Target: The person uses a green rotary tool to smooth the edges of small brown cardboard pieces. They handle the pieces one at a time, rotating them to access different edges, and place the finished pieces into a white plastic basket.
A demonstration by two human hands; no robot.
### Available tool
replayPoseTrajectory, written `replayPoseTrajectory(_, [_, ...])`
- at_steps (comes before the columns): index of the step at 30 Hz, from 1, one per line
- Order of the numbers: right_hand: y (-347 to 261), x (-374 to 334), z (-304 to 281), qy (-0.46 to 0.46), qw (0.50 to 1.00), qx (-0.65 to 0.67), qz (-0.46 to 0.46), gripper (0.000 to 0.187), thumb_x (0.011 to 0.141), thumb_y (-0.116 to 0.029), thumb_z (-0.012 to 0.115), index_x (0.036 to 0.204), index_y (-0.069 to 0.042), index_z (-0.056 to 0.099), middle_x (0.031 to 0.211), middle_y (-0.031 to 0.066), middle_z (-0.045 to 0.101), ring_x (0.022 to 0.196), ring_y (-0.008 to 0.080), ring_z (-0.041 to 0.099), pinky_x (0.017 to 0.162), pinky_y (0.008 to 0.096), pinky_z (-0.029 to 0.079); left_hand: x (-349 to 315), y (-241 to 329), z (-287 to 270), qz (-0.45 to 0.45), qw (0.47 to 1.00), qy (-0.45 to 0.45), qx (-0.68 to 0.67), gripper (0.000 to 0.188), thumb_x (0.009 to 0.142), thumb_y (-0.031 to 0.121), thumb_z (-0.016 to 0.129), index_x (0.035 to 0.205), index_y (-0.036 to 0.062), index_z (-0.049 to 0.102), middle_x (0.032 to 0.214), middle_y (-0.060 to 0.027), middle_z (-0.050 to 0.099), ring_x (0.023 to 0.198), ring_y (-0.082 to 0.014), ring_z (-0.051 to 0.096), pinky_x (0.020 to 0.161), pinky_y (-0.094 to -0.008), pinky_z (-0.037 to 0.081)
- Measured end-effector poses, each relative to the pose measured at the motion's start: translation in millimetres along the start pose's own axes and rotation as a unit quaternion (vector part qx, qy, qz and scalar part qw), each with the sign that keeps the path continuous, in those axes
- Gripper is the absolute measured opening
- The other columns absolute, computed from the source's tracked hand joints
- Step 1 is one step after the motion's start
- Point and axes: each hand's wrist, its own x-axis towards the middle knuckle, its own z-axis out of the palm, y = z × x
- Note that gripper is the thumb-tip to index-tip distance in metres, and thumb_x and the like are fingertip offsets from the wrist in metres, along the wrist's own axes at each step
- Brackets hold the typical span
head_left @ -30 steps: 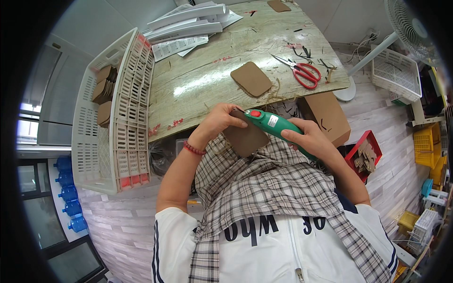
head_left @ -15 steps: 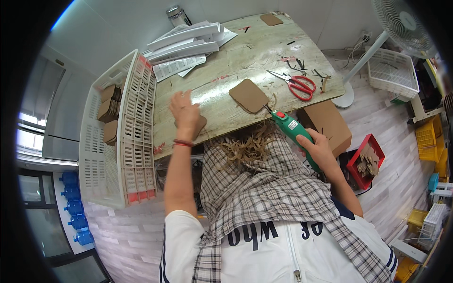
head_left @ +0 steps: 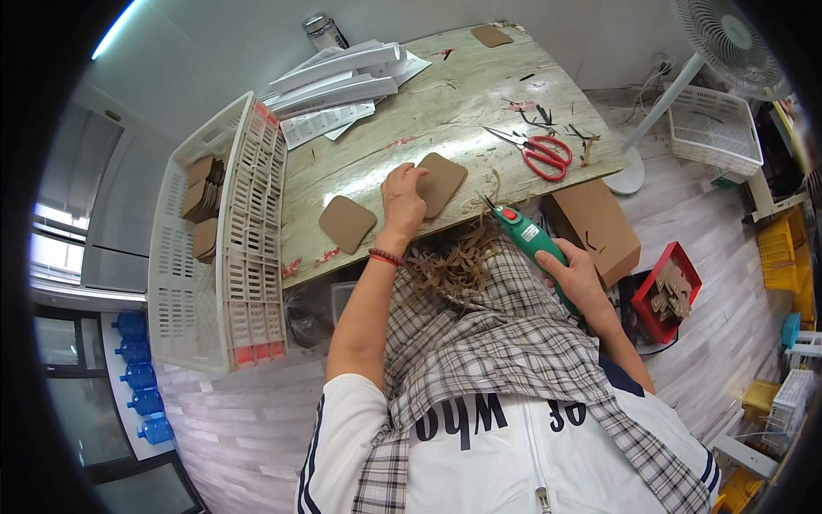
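My left hand (head_left: pixel 402 201) is at the near edge of the table, its fingers closed at the left edge of a brown rounded-square pad (head_left: pixel 443 184). The hand covers part of that pad. To its left, a second brown pad (head_left: pixel 348 224) lies flat by itself. My right hand (head_left: pixel 579 276) is wrapped round a green electric cutter (head_left: pixel 533 238) with a red button. The cutter's narrow tip points at the table edge, a little apart from the pad on its right. Curly brown trimmings (head_left: pixel 454 265) are heaped on my checked apron below.
Red-handled scissors (head_left: pixel 545 158) and dark scraps lie on the right of the table (head_left: pixel 377 163). Papers (head_left: pixel 342 81) are stacked at the back left. A white crate (head_left: pixel 253 231) with brown pads stands at left; a cardboard box (head_left: pixel 595 227) and red tray (head_left: pixel 638 301) at right.
My left hand has left the left pad and moved right to the other one. That pad has turned and shifted slightly, away from the cutter's tip. The right hand has barely moved.
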Motion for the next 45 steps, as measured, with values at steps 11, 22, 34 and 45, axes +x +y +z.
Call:
replayPoseTrajectory(11, [4, 2, 7, 0.000, 0.999, -0.043, -0.005, 0.035, 0.088, -0.030, 0.068, 0.105, 0.000, 0.063, 0.070, 0.0014, 0.059, 0.058, 0.0062, 0.053, 0.053, 0.0242, 0.045, -19, 18, 7, -0.160, 0.979, 0.037, 0.125, 0.058, 0.071, 0.031, 0.077, 0.117, 0.0019, 0.056, 0.117, -0.0135, 0.050, 0.113, -0.0313, 0.043, 0.099, -0.0441, 0.032])
replayPoseTrajectory(22, [-7, 5, 17, 0.005, 1.000, -0.016, -0.023, 0.032, 0.088, -0.028, 0.067, 0.105, 0.000, 0.063, 0.068, 0.0001, 0.057, 0.057, 0.0051, 0.051, 0.051, 0.0234, 0.043, -20, 38, -13, -0.414, 0.665, 0.204, -0.587, 0.031, 0.082, -0.005, 0.068, 0.109, 0.0006, 0.053, 0.112, -0.0069, 0.061, 0.105, -0.0232, 0.058, 0.094, -0.0381, 0.048])
replayPoseTrajectory(34, [-40, 2, 39, 0.043, 0.997, -0.013, -0.071, 0.036, 0.090, -0.030, 0.067, 0.109, 0.000, 0.063, 0.070, 0.0008, 0.060, 0.055, 0.0058, 0.051, 0.051, 0.0240, 0.043, -8, 77, -10, -0.336, 0.449, 0.229, -0.795, 0.039, 0.085, -0.009, 0.060, 0.121, 0.0044, 0.052, 0.121, -0.0074, 0.058, 0.113, -0.0242, 0.056, 0.100, -0.0395, 0.048])
replayPoseTrajectory(45, [-43, 1, 39, 0.046, 0.996, 0.011, -0.076, 0.033, 0.091, -0.028, 0.066, 0.108, 0.000, 0.063, 0.069, -0.0005, 0.058, 0.057, 0.0048, 0.050, 0.052, 0.0224, 0.041, -12, 104, -3, -0.330, 0.488, 0.211, -0.780, 0.043, 0.085, -0.012, 0.058, 0.123, 0.0053, 0.050, 0.122, -0.0092, 0.057, 0.111, -0.0248, 0.057, 0.099, -0.0390, 0.050])
